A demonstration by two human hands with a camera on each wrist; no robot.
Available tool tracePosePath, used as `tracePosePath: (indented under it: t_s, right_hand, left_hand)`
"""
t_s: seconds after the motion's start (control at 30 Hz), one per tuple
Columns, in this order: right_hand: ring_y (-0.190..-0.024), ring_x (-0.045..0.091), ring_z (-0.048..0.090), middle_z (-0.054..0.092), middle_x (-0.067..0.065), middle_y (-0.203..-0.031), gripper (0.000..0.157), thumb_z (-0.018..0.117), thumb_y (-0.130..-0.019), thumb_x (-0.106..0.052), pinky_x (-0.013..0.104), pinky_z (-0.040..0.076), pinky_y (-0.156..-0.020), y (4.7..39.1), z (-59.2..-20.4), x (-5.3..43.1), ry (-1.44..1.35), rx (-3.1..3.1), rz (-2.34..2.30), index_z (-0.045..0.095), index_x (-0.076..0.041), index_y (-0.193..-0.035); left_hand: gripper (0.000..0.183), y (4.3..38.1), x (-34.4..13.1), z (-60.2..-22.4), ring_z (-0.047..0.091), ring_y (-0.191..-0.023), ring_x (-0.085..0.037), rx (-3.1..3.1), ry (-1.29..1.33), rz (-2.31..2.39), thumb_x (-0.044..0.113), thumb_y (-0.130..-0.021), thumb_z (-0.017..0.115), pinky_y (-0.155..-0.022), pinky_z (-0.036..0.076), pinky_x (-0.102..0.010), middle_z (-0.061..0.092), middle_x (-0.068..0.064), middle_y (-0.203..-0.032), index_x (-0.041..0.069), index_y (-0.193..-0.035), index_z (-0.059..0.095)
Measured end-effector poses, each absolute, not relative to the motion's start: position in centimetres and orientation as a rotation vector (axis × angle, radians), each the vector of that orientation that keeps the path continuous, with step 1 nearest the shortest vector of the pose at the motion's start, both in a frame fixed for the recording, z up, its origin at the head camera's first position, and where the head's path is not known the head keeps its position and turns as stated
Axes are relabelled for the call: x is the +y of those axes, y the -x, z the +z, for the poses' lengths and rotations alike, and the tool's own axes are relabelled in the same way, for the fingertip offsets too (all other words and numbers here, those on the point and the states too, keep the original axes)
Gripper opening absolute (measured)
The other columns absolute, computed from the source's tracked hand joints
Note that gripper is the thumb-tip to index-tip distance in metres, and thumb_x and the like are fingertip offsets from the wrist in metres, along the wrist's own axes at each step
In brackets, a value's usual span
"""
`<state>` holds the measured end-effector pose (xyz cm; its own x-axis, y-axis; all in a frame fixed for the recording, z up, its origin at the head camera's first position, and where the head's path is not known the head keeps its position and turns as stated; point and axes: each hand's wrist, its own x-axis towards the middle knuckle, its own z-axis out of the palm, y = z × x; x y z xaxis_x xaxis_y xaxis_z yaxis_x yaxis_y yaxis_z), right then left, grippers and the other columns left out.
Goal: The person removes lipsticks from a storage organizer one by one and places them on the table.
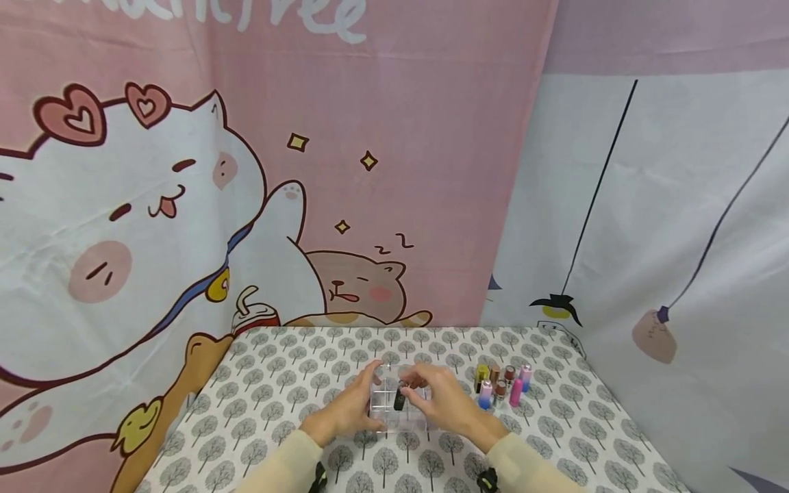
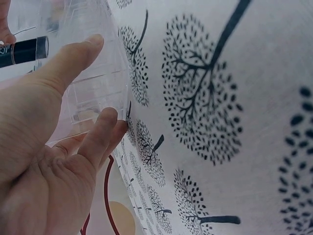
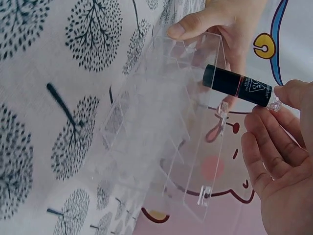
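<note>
A clear plastic organizer with several compartments (image 3: 156, 132) stands on the table. My left hand (image 1: 349, 405) grips its left end, with the thumb on one side and the fingers on the other. Between the thumb and fingers of my right hand (image 1: 448, 398) is a black lipstick tube (image 3: 237, 87), pinched by its clear end. The tube tilts over the organizer, its dark lower end at the upper edge of the compartments. In the left wrist view the lipstick's dark end (image 2: 29, 50) shows beyond the left thumb.
On the right of the table stands a group of lipsticks, among them a pink tube (image 1: 516, 393), a blue-and-pink tube (image 1: 485, 395) and a yellow one (image 1: 481, 376). A tree-print cloth (image 1: 265, 394) covers the table. Cartoon-printed curtains (image 1: 431, 171) hang behind it.
</note>
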<state>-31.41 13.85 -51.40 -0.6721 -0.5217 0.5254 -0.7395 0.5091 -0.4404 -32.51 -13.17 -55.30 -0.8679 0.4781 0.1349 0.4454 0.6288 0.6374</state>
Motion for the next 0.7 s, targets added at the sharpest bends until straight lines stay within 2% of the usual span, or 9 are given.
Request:
tracePosePath:
  t_s: [0.17, 0.33, 0.53, 0.7]
  right_hand:
    - [-0.101, 0.008, 0.080, 0.086, -0.005, -0.115, 0.016, 0.084, -0.110, -0.018, 0.036, 0.073, -0.093, 31.1, -50.9, 15.0, -1.007, -2.439, 0.930, 0.081, -0.017, -0.125]
    - [-0.098, 0.006, 0.079, 0.086, -0.006, -0.111, 0.017, 0.086, -0.107, -0.016, 0.034, 0.073, -0.090, 30.9, -50.7, 16.3, -0.991, -2.396, 0.885, 0.081, -0.015, -0.123]
    - [-0.095, 0.003, 0.078, 0.085, -0.009, -0.107, 0.017, 0.088, -0.104, -0.012, 0.032, 0.073, -0.087, 30.7, -50.6, 17.4, -0.958, -2.360, 0.872, 0.082, -0.016, -0.120]
    - [-0.094, 0.004, 0.078, 0.085, -0.005, -0.108, 0.018, 0.088, -0.105, -0.012, 0.034, 0.073, -0.085, 30.5, -50.3, 18.5, -0.938, -2.365, 0.845, 0.083, -0.014, -0.121]
  left_hand:
    - [0.137, 32.5, -13.1, -55.3, 0.060, -0.088, -0.007, 2.781, -0.803, 1.100, 0.020, -0.084, 0.107, -0.073, 0.057, -0.026, 0.059, -0.021, -0.163, 0.019, -0.186, 0.014]
    - [0.137, 32.5, -13.1, -55.2, 0.062, -0.091, -0.009, 2.786, -0.788, 1.090, 0.022, -0.085, 0.107, -0.074, 0.058, -0.027, 0.058, -0.022, -0.165, 0.019, -0.186, 0.014]
    - [0.138, 32.5, -13.1, -55.2, 0.065, -0.093, -0.015, 2.772, -0.761, 1.097, 0.021, -0.085, 0.106, -0.075, 0.060, -0.027, 0.057, -0.021, -0.168, 0.023, -0.186, 0.012]
    - [0.139, 32.7, -13.0, -55.1, 0.070, -0.102, -0.021, 2.784, -0.764, 1.071, 0.024, -0.084, 0.107, -0.085, 0.066, -0.034, 0.058, -0.020, -0.167, 0.023, -0.186, 0.012]
